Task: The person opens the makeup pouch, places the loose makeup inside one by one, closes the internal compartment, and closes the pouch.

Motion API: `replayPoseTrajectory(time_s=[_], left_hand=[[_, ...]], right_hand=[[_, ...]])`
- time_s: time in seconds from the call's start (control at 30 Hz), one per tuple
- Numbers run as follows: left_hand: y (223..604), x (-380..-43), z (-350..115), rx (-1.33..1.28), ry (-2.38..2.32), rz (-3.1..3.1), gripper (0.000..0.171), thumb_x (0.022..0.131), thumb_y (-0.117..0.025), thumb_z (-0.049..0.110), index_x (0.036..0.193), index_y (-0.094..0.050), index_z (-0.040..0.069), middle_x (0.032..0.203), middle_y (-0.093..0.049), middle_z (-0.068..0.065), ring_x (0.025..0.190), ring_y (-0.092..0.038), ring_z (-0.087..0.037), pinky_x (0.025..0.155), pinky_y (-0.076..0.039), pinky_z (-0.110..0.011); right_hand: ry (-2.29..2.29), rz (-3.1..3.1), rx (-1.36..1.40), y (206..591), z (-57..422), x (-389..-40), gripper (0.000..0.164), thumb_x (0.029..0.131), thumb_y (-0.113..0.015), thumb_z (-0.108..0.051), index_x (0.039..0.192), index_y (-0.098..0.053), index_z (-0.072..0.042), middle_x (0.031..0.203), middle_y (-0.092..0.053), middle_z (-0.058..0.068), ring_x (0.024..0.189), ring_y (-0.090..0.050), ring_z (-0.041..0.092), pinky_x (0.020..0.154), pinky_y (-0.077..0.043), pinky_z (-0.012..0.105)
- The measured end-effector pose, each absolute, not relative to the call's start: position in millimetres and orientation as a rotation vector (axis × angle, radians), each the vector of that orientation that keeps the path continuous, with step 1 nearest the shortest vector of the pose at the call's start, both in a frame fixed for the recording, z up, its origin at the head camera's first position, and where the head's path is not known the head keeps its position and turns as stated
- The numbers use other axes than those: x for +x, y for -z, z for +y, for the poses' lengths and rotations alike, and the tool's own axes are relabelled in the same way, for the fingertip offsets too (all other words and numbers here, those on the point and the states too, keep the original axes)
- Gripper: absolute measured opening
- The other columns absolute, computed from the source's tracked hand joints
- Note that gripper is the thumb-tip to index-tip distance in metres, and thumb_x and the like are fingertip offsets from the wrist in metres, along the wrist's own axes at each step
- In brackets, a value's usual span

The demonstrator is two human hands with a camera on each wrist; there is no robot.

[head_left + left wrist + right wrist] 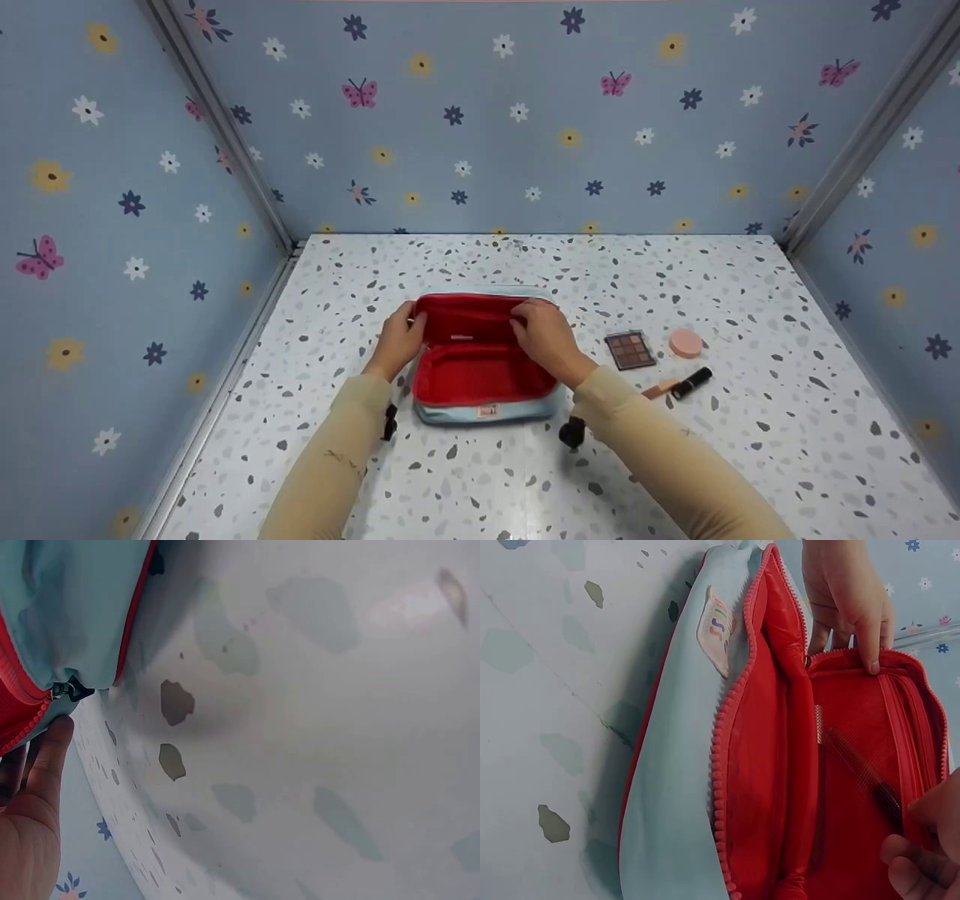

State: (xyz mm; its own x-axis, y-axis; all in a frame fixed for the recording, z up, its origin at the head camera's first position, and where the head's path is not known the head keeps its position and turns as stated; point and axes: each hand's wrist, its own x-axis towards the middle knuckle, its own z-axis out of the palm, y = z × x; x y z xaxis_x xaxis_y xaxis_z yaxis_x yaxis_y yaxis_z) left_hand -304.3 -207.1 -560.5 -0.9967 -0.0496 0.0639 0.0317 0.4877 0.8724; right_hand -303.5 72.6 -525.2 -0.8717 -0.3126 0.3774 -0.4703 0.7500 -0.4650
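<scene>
A light blue pouch (517, 411) with red lining (757, 817) lies unzipped, its lid raised at the back. My left hand (399, 341) pinches the lid's left edge, thumb on the inside and fingers behind; the right wrist view also shows this left hand (855, 600). At the lid's other end, my right hand (546, 336) has its fingers at the mesh pocket (851, 701) inside the lid. From its fingertips a slim dark stick (866, 772) runs down behind the mesh; its near end is hidden in the hand.
Right of the pouch lie an eyeshadow palette (630, 350), a round pink compact (685, 343) and a black tube (691, 382). A peach-and-brown stick (661, 388) beside the tube is partly hidden by my right sleeve. Flower-patterned walls (480, 150) enclose the speckled table (345, 270).
</scene>
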Motion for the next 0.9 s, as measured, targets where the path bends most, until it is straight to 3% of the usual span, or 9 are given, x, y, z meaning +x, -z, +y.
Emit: replayPoseTrajectory(time_s=[0.3,0.5,0.77,0.9], left_hand=[[561,-306,-205,-0.024,1.543,-2.616,0.025,0.114,-0.051,0.014,0.127,-0.066,0.000,0.115,-0.073,-0.021,0.104,-0.073,-0.032,0.087,-0.061,-0.037],[560,-307,-206,-0.008,1.538,-2.640,0.029,0.115,-0.050,0.018,0.133,-0.066,0.002,0.117,-0.074,-0.019,0.103,-0.071,-0.030,0.089,-0.060,-0.037],[560,-307,-207,-0.016,1.544,-2.637,0.029,0.115,-0.049,0.017,0.132,-0.066,0.001,0.119,-0.073,-0.020,0.105,-0.072,-0.031,0.089,-0.061,-0.037],[561,-306,-208,-0.008,1.562,-2.634,0.028,0.115,-0.050,0.016,0.132,-0.066,0.001,0.119,-0.074,-0.019,0.106,-0.072,-0.031,0.088,-0.060,-0.035]], right_hand=[[-0.880,-2.587,0.683,517,85,-294,0.021,0.097,-0.077,-0.003,0.118,-0.080,0.000,0.116,-0.081,0.017,0.112,-0.077,0.035,0.102,-0.061,0.051],[-0.933,-2.545,0.696,512,101,-291,0.023,0.096,-0.081,-0.006,0.118,-0.081,-0.001,0.115,-0.081,0.017,0.109,-0.078,0.034,0.098,-0.063,0.052],[-0.972,-2.589,0.668,507,129,-289,0.026,0.095,-0.083,-0.006,0.120,-0.079,0.001,0.104,-0.080,0.016,0.087,-0.076,0.029,0.077,-0.065,0.045],[-0.962,-2.628,0.639,506,143,-288,0.028,0.095,-0.083,-0.006,0.121,-0.079,0.001,0.097,-0.078,0.017,0.083,-0.075,0.032,0.075,-0.064,0.047]])
